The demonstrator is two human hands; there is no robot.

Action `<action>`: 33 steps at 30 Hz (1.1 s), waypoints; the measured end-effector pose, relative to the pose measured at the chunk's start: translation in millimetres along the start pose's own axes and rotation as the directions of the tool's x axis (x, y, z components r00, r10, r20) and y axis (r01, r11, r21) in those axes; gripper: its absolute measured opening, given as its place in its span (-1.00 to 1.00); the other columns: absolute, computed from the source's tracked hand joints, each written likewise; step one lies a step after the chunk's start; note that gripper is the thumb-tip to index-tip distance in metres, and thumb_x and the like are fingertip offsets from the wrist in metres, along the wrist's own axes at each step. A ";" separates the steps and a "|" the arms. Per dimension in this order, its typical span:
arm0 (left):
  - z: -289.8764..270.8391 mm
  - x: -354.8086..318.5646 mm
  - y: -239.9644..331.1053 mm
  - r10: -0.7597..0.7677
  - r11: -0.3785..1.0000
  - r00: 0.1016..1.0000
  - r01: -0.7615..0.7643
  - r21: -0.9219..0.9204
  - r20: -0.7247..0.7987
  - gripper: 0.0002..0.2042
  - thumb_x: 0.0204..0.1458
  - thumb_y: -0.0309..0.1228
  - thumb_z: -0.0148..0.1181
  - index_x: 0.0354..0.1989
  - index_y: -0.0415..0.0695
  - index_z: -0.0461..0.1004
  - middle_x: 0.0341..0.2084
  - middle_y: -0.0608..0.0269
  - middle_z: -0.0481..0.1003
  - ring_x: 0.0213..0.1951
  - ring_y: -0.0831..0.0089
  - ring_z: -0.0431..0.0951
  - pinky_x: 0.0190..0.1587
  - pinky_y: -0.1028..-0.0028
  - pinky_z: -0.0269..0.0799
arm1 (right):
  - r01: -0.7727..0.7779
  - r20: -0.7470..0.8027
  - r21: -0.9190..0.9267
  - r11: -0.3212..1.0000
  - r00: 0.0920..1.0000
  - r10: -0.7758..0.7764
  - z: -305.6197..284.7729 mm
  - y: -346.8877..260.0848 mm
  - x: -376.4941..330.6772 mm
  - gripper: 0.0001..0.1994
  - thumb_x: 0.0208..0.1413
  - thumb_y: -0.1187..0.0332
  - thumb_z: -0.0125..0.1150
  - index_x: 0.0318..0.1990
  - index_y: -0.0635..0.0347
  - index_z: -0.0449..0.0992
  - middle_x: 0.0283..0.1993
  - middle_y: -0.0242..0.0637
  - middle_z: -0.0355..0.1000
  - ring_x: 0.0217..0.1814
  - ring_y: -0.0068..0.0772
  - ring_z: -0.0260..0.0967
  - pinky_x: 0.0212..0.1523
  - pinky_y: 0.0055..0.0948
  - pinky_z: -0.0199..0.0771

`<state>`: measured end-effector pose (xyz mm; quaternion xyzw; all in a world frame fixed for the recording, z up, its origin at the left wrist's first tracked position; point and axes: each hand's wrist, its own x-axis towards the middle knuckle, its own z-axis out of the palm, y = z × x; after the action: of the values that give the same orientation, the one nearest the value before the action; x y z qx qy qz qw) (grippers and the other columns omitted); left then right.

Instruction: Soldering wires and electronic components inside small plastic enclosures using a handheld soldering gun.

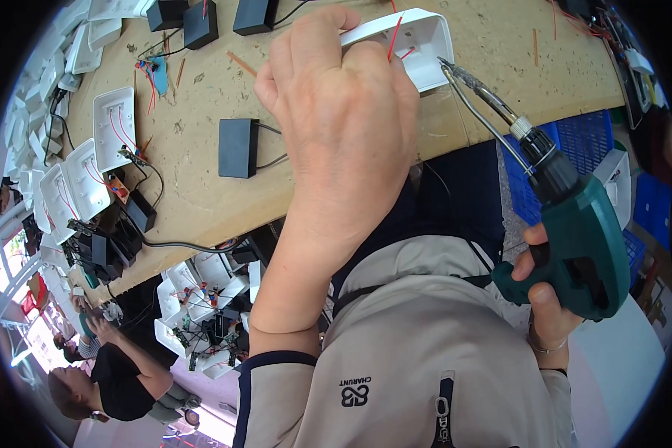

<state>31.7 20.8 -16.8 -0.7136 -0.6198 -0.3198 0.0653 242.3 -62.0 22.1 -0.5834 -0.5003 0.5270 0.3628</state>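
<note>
White plastic housing [430, 69], open side showing, is held at the front part of the workbench [500, 82], near its edge. Left hand [343, 112], back toward the camera, is closed on the left end of the housing: some fingers curl at the rim, others reach inside. Exact fingertip contacts are hidden behind the hand; cannot tell whether it also pinches something smaller. Red wires [395, 39] stick up from the housing beside these fingers.

Right hand [549, 299] is wrapped around the handle of a green soldering gun [593, 243], which points up and to the left. Its metal tip [443, 63] is at the right-hand wall of the housing; cannot tell whether it touches.

Surroundings: black box [235, 148] with a black cable lies left of the left wrist. Farther left, white shells [114, 123] with red wires lie open side up, near a large pile of white casings [48, 93]. Blue crate [590, 138] stands below the bench edge at right. Co-worker in black [123, 384] is at lower left.
</note>
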 end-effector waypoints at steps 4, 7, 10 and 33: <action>2.1 0.0 1.1 0.033 0.996 0.999 -0.032 0.087 -0.011 -0.91 -0.21 -0.50 0.08 -0.55 -0.26 0.46 -0.30 0.07 0.37 -0.23 0.22 0.33 -0.15 0.35 0.13 | 0.005 -0.005 -0.004 1.000 1.000 -0.005 -0.7 1.8 0.2 -0.39 -0.20 0.12 0.26 -0.08 0.43 0.24 -0.21 -0.09 0.33 -0.48 -0.52 0.32 -0.49 -0.58 0.37; 4.4 -1.0 1.1 0.041 0.990 0.999 -0.037 0.139 -0.025 -0.91 -0.22 -0.49 0.08 -0.57 -0.24 0.46 -0.30 0.09 0.37 -0.22 0.22 0.32 -0.15 0.34 0.13 | 0.013 0.008 0.004 1.000 1.000 -0.013 -0.9 3.0 1.3 -0.39 -0.19 0.13 0.26 -0.07 0.43 0.24 -0.21 -0.09 0.33 -0.48 -0.52 0.32 -0.50 -0.59 0.36; 7.1 -1.7 3.0 0.055 0.975 0.998 -0.047 0.216 -0.030 -0.91 -0.23 -0.47 0.07 -0.58 -0.23 0.46 -0.29 0.11 0.37 -0.21 0.23 0.31 -0.15 0.34 0.09 | 0.006 0.015 0.012 1.000 1.000 -0.006 0.1 3.0 2.1 -0.39 -0.18 0.15 0.26 -0.06 0.43 0.23 -0.21 -0.08 0.32 -0.48 -0.52 0.32 -0.50 -0.60 0.36; 8.6 -3.5 9.0 0.006 0.969 1.000 0.001 0.249 -0.026 -0.92 -0.23 -0.43 0.11 -0.55 -0.14 0.49 -0.25 0.17 0.34 -0.18 0.24 0.25 -0.13 0.33 -0.02 | -0.006 -0.020 0.008 1.000 1.000 0.006 13.5 -3.0 13.6 -0.40 -0.21 0.17 0.28 -0.08 0.43 0.25 -0.24 -0.08 0.34 -0.48 -0.52 0.32 -0.50 -0.60 0.36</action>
<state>43.1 20.1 -22.8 -0.6964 -0.6531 -0.2489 0.1628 227.7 -49.5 19.1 -0.5887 -0.4930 0.5240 0.3685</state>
